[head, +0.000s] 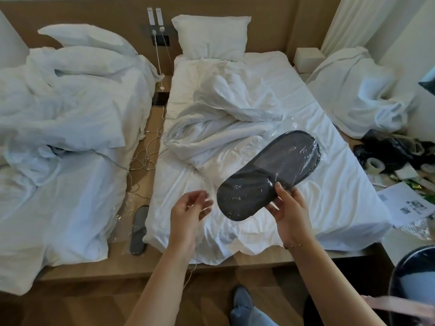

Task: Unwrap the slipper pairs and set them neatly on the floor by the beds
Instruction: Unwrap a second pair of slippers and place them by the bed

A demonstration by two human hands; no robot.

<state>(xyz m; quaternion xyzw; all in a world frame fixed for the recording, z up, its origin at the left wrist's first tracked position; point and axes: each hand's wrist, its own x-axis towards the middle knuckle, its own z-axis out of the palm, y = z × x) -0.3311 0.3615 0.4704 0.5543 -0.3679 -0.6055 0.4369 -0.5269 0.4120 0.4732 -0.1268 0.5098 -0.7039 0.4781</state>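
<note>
Right hand [286,215] holds the wrapped slipper pair [268,175] over the near part of the right bed [329,184]; thumb on top at mid-length, fingers under, so this grip is grasping the slippers through the clear plastic wrap [303,150]. Dark grey slippers, toe end near-left, heel end far-right, tilted up off the sheet. Left hand [189,209] sits just left of the toe end, fingers half curled; it looks to be pinching a loose edge of film, hard to confirm as the film is nearly invisible there, so whether that grip is clenched on it I cannot tell.

Step in hand, by my read: stripping the wrap. To do it well: keep the right grip firm at mid-sole, pull the film away toward the left and off the toe, don't let the pair slide apart, then drop the wrap aside.

One bare slipper [138,229] already lies on the floor [141,161] strip between the beds, near end, with crumpled film beside it. Charger cables [143,158] lie farther along that gap; place pairs clear of them.
</note>
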